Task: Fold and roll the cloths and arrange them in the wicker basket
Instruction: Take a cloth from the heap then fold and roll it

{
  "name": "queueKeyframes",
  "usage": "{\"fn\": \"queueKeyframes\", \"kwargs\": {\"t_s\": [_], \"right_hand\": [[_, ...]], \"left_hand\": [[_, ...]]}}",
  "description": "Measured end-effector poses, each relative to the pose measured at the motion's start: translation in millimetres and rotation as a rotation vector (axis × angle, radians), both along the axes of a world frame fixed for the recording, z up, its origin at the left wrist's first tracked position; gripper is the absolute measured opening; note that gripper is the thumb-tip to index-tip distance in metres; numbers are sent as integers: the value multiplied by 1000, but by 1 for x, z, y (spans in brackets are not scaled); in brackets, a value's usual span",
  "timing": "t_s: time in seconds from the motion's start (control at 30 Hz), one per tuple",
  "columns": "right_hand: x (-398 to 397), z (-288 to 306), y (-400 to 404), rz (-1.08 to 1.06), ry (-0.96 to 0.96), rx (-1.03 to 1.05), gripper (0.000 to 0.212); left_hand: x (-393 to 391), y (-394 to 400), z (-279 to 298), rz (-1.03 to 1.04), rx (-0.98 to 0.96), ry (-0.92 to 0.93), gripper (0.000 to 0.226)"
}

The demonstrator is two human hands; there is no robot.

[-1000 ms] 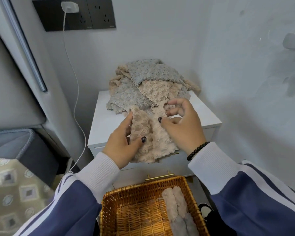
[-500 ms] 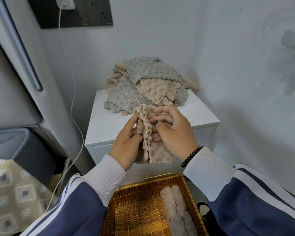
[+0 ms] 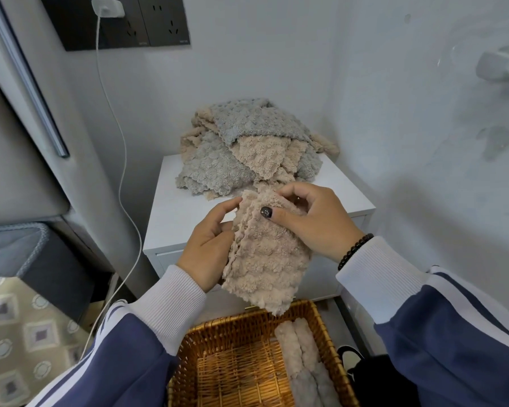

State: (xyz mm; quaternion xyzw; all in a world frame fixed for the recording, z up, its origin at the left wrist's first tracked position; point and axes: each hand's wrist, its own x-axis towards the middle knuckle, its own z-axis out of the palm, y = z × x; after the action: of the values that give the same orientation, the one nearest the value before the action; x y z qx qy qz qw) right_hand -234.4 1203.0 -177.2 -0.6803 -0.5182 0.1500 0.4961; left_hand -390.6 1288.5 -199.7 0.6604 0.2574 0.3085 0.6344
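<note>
Pinching the top edge of a folded beige cloth (image 3: 266,257), our right hand (image 3: 312,221) curls its fingers (image 3: 279,213) over the fabric, thumb pressed on the front face. Our left hand (image 3: 207,245) grips the cloth's left edge, fingers wrapped behind it, so the cloth hangs between both hands with its lower corner dangling just above the far rim of the wicker basket (image 3: 232,362). Inside the basket, against its right wall, we see rolled cloths (image 3: 301,356) lying side by side. Beyond our hands, a heap of grey and beige cloths (image 3: 247,148) sits on the far part of the white bench (image 3: 174,212). A white cable (image 3: 121,160) hangs down the wall at left.
</note>
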Motion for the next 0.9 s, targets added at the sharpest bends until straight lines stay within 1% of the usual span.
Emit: {"fn": "queueKeyframes", "kwargs": {"t_s": [0.1,0.2,0.3,0.4,0.47,0.53,0.6,0.67,0.7,0.8,0.9], "right_hand": [[3,1,-1,63,69,9,13],[5,3,-1,134,124,33,10],[5,5,-2,201,153,34,13],[5,6,-5,298,214,7,17],[5,8,-7,393,295,-5,21],[5,10,-9,452,391,-54,20],[3,10,-9,432,384,-127,15],[3,7,-8,336,292,-174,25],[2,6,-7,301,272,-180,26],[3,5,-5,257,259,-94,13],[6,2,-2,201,205,-46,18]], "left_hand": [[-3,7,1,4,-24,-2,45],[-6,11,1,-9,-42,14,43],[-8,11,1,-24,-58,40,40],[-10,14,-1,-26,-51,85,46],[-12,16,-1,-22,-49,131,50],[-12,18,-1,2,-50,161,52],[-12,17,1,18,-34,165,50],[-12,17,2,18,-25,147,50],[-11,17,3,10,-28,139,50],[-10,13,5,-36,-34,136,49],[-9,12,3,-80,-33,144,47]]}}
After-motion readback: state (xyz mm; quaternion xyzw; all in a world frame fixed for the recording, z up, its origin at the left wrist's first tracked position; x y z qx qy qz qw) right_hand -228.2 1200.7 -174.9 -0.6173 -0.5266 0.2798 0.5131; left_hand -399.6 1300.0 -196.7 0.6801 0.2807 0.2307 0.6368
